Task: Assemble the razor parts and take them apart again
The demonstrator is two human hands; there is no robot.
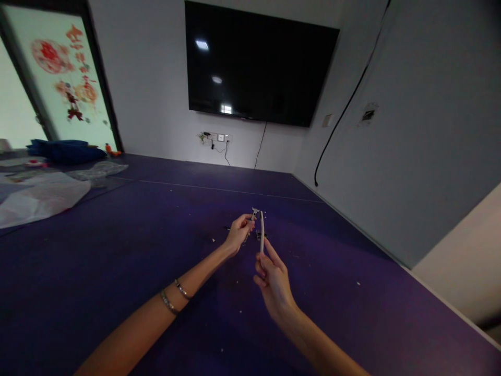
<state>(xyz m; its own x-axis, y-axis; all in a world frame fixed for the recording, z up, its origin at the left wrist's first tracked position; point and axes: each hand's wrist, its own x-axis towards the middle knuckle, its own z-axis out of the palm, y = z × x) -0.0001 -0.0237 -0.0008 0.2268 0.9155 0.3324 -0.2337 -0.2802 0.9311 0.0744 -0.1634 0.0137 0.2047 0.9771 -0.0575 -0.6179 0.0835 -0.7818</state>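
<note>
The right hand [276, 282] is pinched on the near end of a pale rod [262, 230] — its long axis runs forward and up from that grip. Ahead and left of it, the left hand [237, 235] is clamped on a small metal piece [254, 213], nearer the rod's far tip; whether these 2 touch, I cannot tell. A dark item [258, 235] shows between both grips — partly behind the rod.

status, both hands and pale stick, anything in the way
Left hand holding small metal piece. Right hand gripping pale stick. Small dark item behind stick, seemingly no obstruction.
</note>
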